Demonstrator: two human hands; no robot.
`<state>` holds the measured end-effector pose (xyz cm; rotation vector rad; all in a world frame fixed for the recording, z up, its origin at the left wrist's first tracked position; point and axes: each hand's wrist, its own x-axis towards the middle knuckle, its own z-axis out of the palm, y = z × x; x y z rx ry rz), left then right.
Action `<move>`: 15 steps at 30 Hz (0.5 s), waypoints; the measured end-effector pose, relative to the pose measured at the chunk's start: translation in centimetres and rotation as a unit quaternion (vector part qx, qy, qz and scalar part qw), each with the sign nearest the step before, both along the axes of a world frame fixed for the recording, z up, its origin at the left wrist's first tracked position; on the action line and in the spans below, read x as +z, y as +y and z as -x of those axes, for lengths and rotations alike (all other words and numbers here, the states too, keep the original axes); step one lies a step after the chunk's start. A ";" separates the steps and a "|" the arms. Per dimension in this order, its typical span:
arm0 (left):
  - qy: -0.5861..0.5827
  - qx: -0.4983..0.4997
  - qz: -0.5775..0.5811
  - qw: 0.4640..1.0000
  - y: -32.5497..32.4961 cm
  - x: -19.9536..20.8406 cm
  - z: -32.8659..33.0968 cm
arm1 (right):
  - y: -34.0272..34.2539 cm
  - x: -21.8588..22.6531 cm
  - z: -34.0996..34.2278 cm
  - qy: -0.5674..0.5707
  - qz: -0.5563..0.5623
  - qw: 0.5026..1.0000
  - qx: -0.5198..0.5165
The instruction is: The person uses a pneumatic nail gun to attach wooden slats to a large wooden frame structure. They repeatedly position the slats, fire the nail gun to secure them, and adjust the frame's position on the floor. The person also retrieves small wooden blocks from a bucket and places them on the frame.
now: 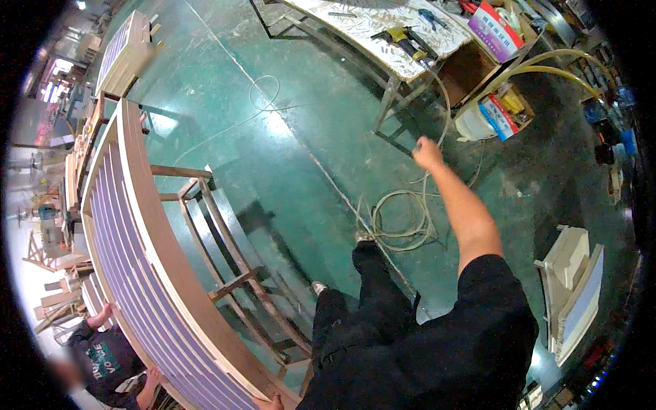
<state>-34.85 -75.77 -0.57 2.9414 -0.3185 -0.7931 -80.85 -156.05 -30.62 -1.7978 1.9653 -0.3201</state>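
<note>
My right arm reaches forward over the green floor. My right hand [428, 156] is closed, beside a pale air hose [447, 113]; whether anything is inside the fingers I cannot make out. At the lower edge, my left hand [270, 403] grips the near end of a long slatted wooden frame [147, 205], and most of that hand is cut off. The frame has pale wood edges and purplish strips between its slats. It lies along my left, over a brown metal stand [236, 270]. A co-worker's two hands touch its far side.
A workbench [335, 15] ahead carries a yellow-and-black power tool [403, 44] and scattered small pieces. Under its right side stand a white bucket [473, 124] and a carton [509, 113]. Coiled hose [403, 222] lies near my feet. Pale panels [570, 294] stand at right.
</note>
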 end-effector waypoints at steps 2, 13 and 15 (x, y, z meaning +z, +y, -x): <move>0.017 0.023 0.029 0.999 -1.4 0.4 -0.9 | -5.8 0.7 1.1 0.044 0.008 0.999 -0.012; -0.011 0.230 -0.110 0.967 -5.8 -0.5 -0.2 | -33.1 2.7 -2.8 0.169 0.190 0.967 0.010; 0.020 0.279 -0.150 0.948 -5.1 -0.9 -2.3 | -37.6 1.8 -2.1 0.245 0.062 0.967 -0.035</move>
